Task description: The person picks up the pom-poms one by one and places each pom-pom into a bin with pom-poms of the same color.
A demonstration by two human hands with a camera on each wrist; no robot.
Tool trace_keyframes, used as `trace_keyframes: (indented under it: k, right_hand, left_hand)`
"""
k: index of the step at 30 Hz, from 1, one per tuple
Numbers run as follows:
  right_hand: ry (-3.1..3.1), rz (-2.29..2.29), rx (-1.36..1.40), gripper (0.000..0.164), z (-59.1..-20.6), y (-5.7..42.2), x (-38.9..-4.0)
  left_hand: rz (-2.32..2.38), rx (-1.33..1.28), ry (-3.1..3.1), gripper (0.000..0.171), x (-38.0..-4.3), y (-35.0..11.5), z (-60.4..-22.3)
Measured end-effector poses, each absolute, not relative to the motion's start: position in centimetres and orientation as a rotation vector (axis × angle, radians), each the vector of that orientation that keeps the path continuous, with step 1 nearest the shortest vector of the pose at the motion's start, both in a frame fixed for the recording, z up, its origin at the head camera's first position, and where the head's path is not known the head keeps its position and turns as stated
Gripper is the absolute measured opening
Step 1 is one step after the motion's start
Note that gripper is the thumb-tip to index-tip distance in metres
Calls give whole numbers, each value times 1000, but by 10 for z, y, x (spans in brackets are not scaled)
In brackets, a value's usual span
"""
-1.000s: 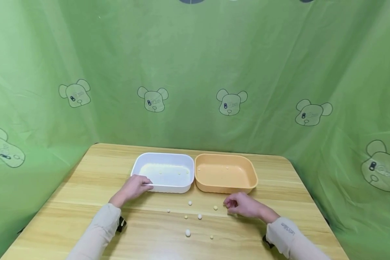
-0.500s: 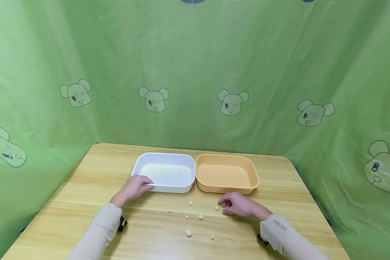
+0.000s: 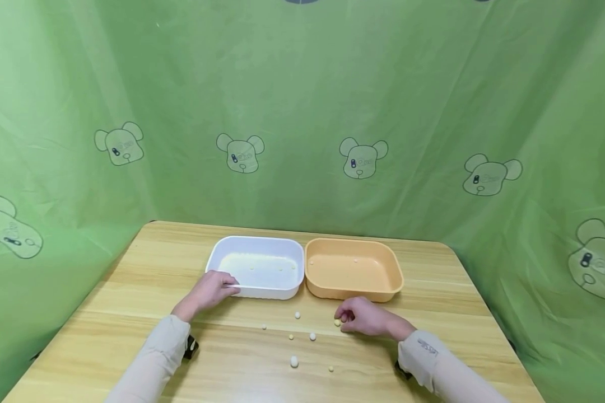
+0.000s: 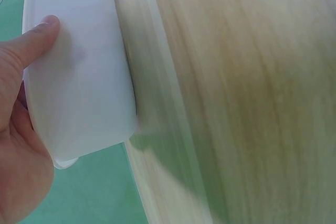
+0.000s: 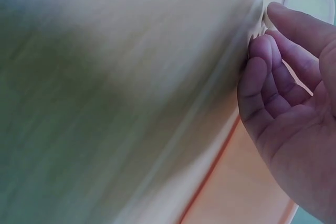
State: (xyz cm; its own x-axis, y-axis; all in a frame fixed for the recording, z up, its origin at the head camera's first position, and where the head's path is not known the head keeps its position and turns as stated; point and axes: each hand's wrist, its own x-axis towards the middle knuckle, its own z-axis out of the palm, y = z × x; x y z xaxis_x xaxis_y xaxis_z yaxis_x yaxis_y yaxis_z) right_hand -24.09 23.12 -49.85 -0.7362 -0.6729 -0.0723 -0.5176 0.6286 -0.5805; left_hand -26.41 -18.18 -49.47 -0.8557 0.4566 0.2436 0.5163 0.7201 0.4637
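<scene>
My left hand (image 3: 213, 289) grips the near rim of the white plastic tub (image 3: 269, 293); in the left wrist view the thumb (image 4: 44, 32) presses the outer wall and the fingers go over the rim. Just in front of the orange tub (image 3: 353, 294), my right hand (image 3: 365, 317) has thumb and forefinger tips around a small yellow ball (image 3: 337, 323) at the tabletop. In the right wrist view that ball shows partly between thumb and forefinger, the other fingers curled. Small yellow balls lie in the white tub, and small white balls (image 3: 355, 261) in the orange one.
Several white and yellow balls are scattered on the wooden table (image 3: 232, 369), among them a larger white ball (image 3: 294, 361) near the front and a yellow ball (image 3: 291, 337). The tubs stand side by side. A green curtain (image 3: 302, 112) hangs behind the table.
My right hand has moved left along the table to the yellow ball, and its thumb and forefinger have come around it. The left hand stays on the white tub's rim.
</scene>
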Motion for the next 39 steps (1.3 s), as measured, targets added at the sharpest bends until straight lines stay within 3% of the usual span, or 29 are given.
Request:
trace_keyframes:
  k: [39]
  right_hand:
    - [2535,-790,-1026,13,-500,227,-241]
  left_hand:
    - [-809,-774,-2829,5,-263,-181,-494]
